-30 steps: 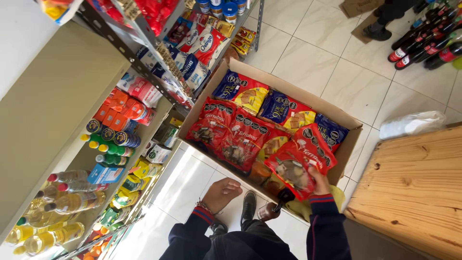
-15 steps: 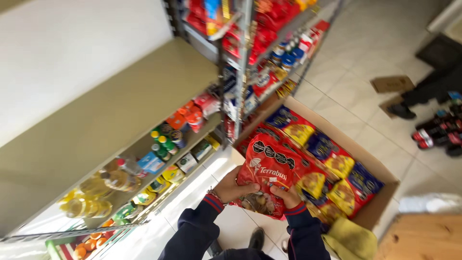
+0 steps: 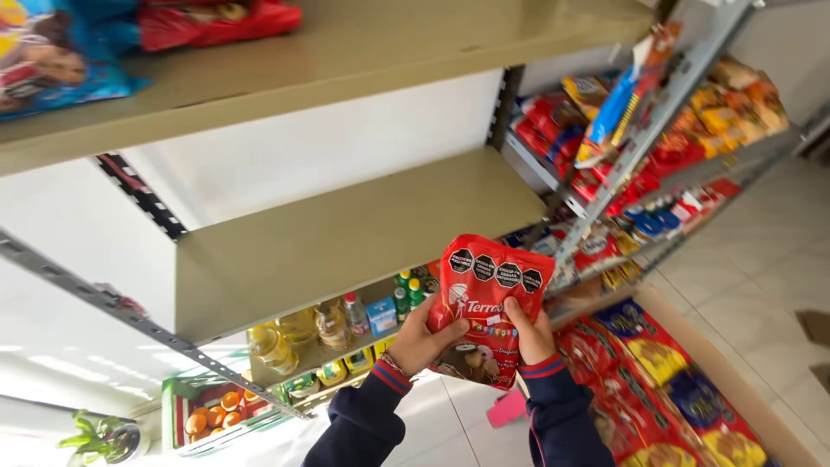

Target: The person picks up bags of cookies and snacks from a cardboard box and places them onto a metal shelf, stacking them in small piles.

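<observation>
Between both hands (image 3: 475,333), red snack bag (image 3: 486,298) held upright

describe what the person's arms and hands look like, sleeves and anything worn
Both arms are covered by dark navy long sleeves. Each sleeve ends in a ribbed cuff with red stripes, seen at the left cuff and the right cuff. The left hand and right hand are bare, with no gloves. No rings or watch show on the fingers or wrists as far as the picture tells.

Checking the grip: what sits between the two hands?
In the head view, only the red snack bag lies between the left hand and right hand; both grasp its sides.
</observation>
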